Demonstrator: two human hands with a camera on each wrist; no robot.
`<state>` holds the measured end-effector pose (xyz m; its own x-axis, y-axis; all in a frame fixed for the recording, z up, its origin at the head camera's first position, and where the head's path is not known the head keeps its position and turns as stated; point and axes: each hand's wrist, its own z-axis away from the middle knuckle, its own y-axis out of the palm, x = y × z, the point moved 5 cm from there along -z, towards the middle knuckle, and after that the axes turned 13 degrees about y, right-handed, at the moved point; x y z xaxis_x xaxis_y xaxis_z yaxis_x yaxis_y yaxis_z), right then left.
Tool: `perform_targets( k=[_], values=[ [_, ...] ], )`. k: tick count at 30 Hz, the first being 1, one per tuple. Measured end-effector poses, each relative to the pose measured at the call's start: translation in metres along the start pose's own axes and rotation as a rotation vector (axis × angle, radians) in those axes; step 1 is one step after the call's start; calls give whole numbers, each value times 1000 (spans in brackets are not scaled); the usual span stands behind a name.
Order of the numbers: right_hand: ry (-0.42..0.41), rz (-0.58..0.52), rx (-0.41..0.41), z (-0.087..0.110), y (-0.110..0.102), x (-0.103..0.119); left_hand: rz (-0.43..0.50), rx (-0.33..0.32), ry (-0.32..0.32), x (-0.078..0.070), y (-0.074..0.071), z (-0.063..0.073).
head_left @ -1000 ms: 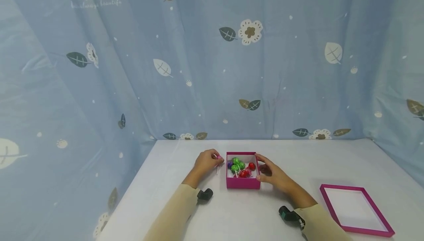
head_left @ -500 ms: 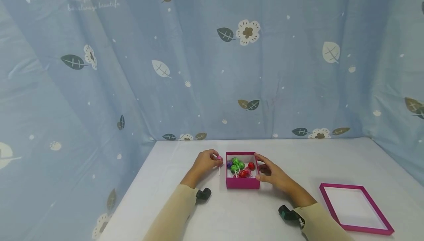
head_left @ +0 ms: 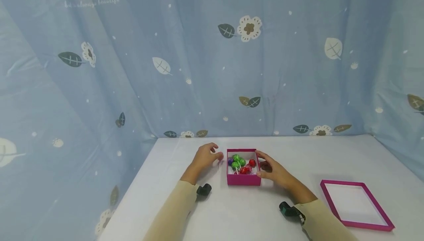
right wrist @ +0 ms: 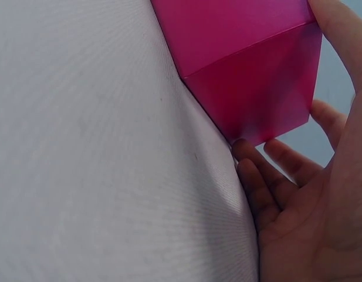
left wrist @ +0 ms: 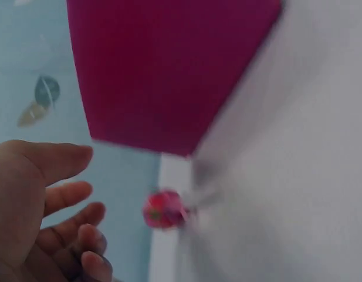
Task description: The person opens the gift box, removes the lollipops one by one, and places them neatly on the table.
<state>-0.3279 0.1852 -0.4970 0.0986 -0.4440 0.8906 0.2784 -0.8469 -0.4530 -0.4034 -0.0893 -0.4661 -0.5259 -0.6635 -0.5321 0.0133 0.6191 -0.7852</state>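
My left hand [head_left: 204, 156] is beside a pink-wrapped lollipop [left wrist: 163, 210] on the white table, to the left of the box. Thumb and fingers are spread apart, and the left wrist view shows a gap between them and the lollipop. The magenta box [head_left: 243, 180] stands without its lid. Inside lie green lollipops [head_left: 236, 158], red lollipops [head_left: 244, 170] and a purple lollipop [head_left: 230, 161]. My right hand [head_left: 275, 171] holds the box's right side, thumb at the near corner and fingers toward the far one; the lower fingers rest near its base.
To the right on the white table [head_left: 238, 215] lies the box lid [head_left: 354, 204], magenta-rimmed with its white inside facing up. A blue patterned curtain [head_left: 198, 68] hangs behind the table and along its sides.
My left hand, which pinched the pink lollipop earlier, has let go and spread its fingers. The lollipop stays beside the box. My right hand keeps its place on the box.
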Motion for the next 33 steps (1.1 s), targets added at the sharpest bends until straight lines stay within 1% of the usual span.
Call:
perform_targets(
  k=[3, 4, 7, 10, 12, 14, 16, 18, 21, 23, 26, 30, 33],
  values=[
    [21, 0, -1, 1, 1, 0, -24, -12, 60, -21, -6, -4],
    [20, 0, -1, 0, 1, 0, -29, -6, 81, -28, -7, -6],
    [23, -2, -6, -1, -1, 0, -39, 33, 112, -48, -5, -11],
    [24, -9, -10, -2, -1, -1, -55, 56, 147, -62, -1, -13],
    [27, -6, -6, -2, -1, 0, -63, 65, 161, -67, 2, -13],
    [28, -4, -2, -2, 0, 0, -74, 84, 168, -71, 7, -12],
    [28, -3, 1, -2, 0, 0, -93, 109, 156, -74, 10, -10],
    [23, 10, 4, 0, 1, 1, -132, 131, 145, -77, 13, -8],
    [11, -2, 1, 1, 2, 1, -233, 149, 132, -82, 17, -7],
    [2, -7, 9, 2, 3, 2, -305, 148, 132, -83, 19, -7],
    [3, -19, 13, 2, 5, 0, -386, 135, 137, -83, 23, -6],
    [27, -29, 7, 1, 3, -1, -417, 146, 111, -82, 28, -7],
    [38, -29, 5, 2, 2, 0, -435, 175, 90, -83, 31, -9]
  ],
)
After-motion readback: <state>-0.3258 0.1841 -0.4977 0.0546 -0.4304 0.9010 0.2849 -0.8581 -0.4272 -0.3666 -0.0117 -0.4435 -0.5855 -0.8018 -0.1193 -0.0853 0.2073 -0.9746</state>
